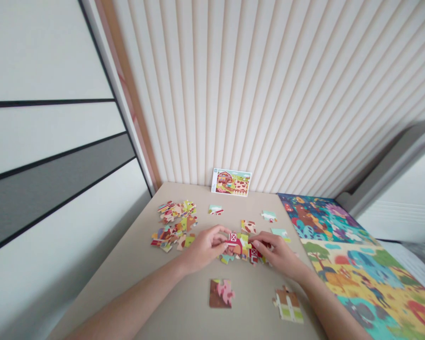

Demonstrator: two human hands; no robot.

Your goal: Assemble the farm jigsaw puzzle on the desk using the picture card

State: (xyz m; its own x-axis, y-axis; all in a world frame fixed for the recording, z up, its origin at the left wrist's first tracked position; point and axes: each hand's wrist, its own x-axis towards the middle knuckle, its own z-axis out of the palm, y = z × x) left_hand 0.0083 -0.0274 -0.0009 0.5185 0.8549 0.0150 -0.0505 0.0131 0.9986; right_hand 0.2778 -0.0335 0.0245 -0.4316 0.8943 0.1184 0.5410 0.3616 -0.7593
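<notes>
Crowded fingers, loose pieces within brushing reach

Nearest, toward the near edge of the counter point(184, 307), a fence piece point(289, 307) lies just beside the right forearm; if that arm swings inward, it could sweep the piece aside. The pig piece point(220, 294) to its left lies clear of both arms and seems safer.

Farther in, about midway between the left and right edges, the two hands work close together but apart. The left hand point(203, 248) pinches a red barn piece point(234, 245) between thumb and fingers. The right hand point(274, 250) has its fingertips at the edge of a yellow-green piece point(245, 242); whether it grips or only touches, I cannot tell. Pushing tabs together at a slant could bend the card or pop the join open. Other pieces point(227, 259) lie crowded below the fingers, so a lowered wrist might scatter them.

Just beyond, a cow-spotted piece point(248, 226) sits where an outstretched finger could nudge it. Toward the left edge, overlapping pieces in a heap point(177, 212) could slide if one were pulled from underneath. At the far edge, the picture card point(232, 182) stands against the ribbed panel point(233, 94); a jolt might make it slip flat.
</notes>
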